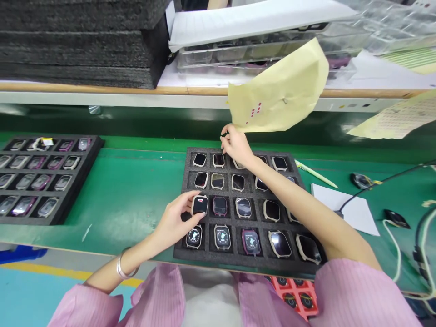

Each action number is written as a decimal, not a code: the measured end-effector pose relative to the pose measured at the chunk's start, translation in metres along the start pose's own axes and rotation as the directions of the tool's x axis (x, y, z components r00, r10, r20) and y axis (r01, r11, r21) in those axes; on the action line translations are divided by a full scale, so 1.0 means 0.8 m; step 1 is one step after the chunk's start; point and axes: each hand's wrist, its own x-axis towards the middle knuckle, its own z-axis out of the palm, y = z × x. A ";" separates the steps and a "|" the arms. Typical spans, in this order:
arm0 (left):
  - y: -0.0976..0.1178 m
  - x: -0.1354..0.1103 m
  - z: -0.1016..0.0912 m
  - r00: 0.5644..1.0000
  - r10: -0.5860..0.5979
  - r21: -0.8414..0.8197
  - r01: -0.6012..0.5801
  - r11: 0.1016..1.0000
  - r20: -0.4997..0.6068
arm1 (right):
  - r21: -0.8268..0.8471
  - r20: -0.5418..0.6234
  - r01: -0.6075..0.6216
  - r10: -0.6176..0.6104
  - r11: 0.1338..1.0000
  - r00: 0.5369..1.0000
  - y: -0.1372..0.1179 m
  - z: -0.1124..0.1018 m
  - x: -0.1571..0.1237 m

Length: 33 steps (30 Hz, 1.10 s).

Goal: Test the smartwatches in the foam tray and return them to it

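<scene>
A black foam tray (185,213) with several smartwatch bodies in its pockets lies on the green belt in front of me. My left hand (177,220) pinches a cream-rimmed watch body (199,205) at the tray's left column, third row. My right hand (236,144) reaches across the tray to its far edge, fingers closed on the lower corner of a yellow paper sheet (279,93) that is lifted in the air above the belt. My right forearm covers some pockets on the right.
A second foam tray (86,163) of watch bodies sits at the left. Stacked black foam (81,41) and clear plastic trays (259,50) fill the shelf behind. A white paper (354,211), a pen (315,174), cables (391,236) and another yellow sheet (395,120) lie at the right.
</scene>
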 end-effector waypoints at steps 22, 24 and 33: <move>-0.011 -0.005 -0.011 0.966 0.213 0.715 -0.254 0.652 0.149 | -0.245 -0.085 -0.018 -0.003 0.969 0.996 0.053 0.026 0.037; -0.006 -0.025 -0.008 0.972 0.193 0.705 -0.228 0.671 0.131 | -0.261 -0.103 -0.039 0.012 0.964 0.995 0.055 0.025 0.040; 0.007 -0.085 0.020 0.990 0.066 0.878 -0.139 0.458 0.122 | -0.277 -0.019 0.030 -0.036 0.961 0.999 0.041 0.017 0.016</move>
